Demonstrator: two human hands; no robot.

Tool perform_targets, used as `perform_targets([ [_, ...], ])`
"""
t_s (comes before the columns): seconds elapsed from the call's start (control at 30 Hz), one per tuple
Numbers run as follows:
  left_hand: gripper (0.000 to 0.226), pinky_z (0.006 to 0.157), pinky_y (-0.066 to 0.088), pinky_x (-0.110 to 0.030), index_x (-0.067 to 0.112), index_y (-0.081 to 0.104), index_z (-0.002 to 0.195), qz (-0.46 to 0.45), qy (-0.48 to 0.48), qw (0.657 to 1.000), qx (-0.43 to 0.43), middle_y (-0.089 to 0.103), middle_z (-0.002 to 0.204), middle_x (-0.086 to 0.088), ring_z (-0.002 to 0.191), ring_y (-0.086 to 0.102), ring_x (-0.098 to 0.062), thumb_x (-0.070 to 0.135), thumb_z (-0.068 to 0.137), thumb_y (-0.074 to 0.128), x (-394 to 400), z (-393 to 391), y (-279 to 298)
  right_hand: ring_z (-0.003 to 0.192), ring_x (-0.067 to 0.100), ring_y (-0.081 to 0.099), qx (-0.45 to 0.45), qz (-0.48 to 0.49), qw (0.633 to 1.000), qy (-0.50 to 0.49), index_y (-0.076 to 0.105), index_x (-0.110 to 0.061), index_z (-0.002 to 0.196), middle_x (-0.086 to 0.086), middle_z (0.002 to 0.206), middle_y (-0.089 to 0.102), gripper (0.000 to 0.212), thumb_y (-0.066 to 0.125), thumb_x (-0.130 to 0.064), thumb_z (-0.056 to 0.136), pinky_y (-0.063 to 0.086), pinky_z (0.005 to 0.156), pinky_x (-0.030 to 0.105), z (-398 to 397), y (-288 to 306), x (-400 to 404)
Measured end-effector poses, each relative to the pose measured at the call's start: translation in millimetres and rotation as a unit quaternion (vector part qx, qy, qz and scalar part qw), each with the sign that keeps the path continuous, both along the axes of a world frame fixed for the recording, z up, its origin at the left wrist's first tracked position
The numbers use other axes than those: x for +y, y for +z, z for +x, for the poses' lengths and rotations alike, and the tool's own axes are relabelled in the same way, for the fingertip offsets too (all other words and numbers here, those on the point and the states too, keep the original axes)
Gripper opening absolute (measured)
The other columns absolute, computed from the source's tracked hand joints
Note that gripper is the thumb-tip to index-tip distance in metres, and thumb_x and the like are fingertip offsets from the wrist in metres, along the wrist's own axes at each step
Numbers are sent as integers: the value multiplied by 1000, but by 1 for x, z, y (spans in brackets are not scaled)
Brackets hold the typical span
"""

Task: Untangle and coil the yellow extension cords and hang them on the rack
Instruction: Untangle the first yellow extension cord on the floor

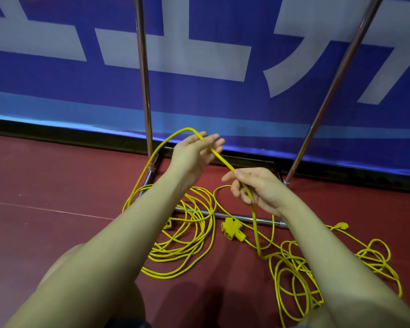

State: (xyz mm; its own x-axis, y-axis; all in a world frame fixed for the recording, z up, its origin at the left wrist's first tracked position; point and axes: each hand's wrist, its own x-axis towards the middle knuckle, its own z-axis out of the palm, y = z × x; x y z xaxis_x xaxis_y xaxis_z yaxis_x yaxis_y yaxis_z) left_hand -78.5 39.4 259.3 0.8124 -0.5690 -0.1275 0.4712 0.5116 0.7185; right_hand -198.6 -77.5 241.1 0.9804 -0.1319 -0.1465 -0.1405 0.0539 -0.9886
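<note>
Step in hand, as judged: drawing cord from the floor pile to form a coil loop. The left hand (194,150) is raised palm-up with fingers nearly straight; the yellow extension cord (223,159) lies across the palm and arcs over the fingertips, then falls left to the floor. The right hand (253,188) sits lower and nearer the body, its fingers curled round the same cord; the span between the 2 hands runs taut on a diagonal, upper left to lower right. Below the right hand the cord drops to a loose tangle (298,275) on the red floor (45,181), right of centre; a flatter pile of loops (182,235) lies under the left forearm; a yellow multi-outlet socket block (232,229) rests between them, just beside the rack base bar (265,220). The rack uprights (143,74) stand beyond both hands; hanging is not yet possible from this low position.
</note>
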Motion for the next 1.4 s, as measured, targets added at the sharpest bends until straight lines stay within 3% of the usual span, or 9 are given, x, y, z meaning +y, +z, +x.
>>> perform_targets([
  [0.13, 40, 73, 59, -31, 0, 38, 126, 8, -41, 998, -41, 66, 99, -20, 77, 71, -24, -8, 90, 52, -2, -16, -2, 34, 8, 42, 1, 31, 1000, -2, 62, -4, 93, 2, 54, 58, 27, 39, -16, 99, 33, 39, 18, 4, 1, 5],
  [0.3, 37, 66, 58, -27, 3, 41, 123, 9, 50, 998, -48, 64, 98, -19, 72, 71, -22, -6, 90, 54, -8, -14, -1, 39, 10, 47, -19, 49, 999, 6, 62, -5, 97, 2, 58, 59, 24, 40, -15, 97, 37, 43, 22, 7, 1, 9],
  [0.53, 45, 65, 59, -26, -1, 35, 134, 3, 166, 986, 34, 61, 93, -16, 76, 67, -24, -9, 92, 50, -2, 13, -9, 44, 11, 50, 23, 12, 999, 45, 63, -4, 99, 3, 62, 61, 21, 43, -11, 96, 42, 47, 18, -1, -4, 2],
  [0.7, 9, 72, 58, -28, -3, 50, 96, 72, 22, 995, -63, 63, 93, -18, 77, 68, -21, -5, 90, 56, -7, -3, -3, 37, 8, 41, 8, 41, 999, -3, 60, -2, 98, 1, 56, 57, 24, 36, -9, 99, 32, 43, 21, 6, -6, 1],
  [0.8, 25, 74, 57, -27, 5, 41, 107, 84, 3, 988, -127, 64, 99, -19, 73, 69, -18, -9, 90, 53, -11, -15, -3, 35, 7, 38, 6, 66, 998, 0, 58, -1, 98, 1, 55, 56, 24, 36, -10, 99, 33, 42, 19, 9, -4, 3],
  [0.9, 38, 69, 58, -24, 8, 34, 120, 68, 22, 991, -113, 65, 97, -14, 70, 71, -16, -8, 91, 52, -10, -12, -4, 36, 7, 38, -13, 66, 997, 21, 60, -1, 98, 1, 54, 55, 25, 37, -12, 98, 31, 41, 19, 10, -1, 7],
  [1.13, 6, 66, 59, -25, -6, 52, 89, 42, 106, 993, -6, 59, 104, -23, 68, 70, -18, -12, 90, 50, -3, 20, -7, 34, 7, 35, -49, 83, 993, 72, 60, 0, 99, 2, 48, 48, 22, 51, -17, 88, 27, 41, 20, 0, 3, 3],
  [1.3, 4, 69, 59, -28, -7, 51, 94, 43, 37, 998, 6, 59, 92, -16, 72, 69, -21, -6, 91, 53, -2, 8, -4, 32, 5, 28, -34, 75, 996, 22, 61, -1, 97, 1, 47, 47, 27, 46, -21, 88, 26, 40, 18, -2, 5, -2],
  [1.4, 49, 70, 59, -29, -8, 36, 131, 82, -34, 995, -41, 60, 96, -16, 72, 70, -16, -8, 87, 57, -6, -13, -1, 31, 4, 29, -15, 43, 999, -3, 61, -2, 95, -1, 48, 49, 25, 41, -16, 97, 27, 39, 17, 2, 3, 0],
])
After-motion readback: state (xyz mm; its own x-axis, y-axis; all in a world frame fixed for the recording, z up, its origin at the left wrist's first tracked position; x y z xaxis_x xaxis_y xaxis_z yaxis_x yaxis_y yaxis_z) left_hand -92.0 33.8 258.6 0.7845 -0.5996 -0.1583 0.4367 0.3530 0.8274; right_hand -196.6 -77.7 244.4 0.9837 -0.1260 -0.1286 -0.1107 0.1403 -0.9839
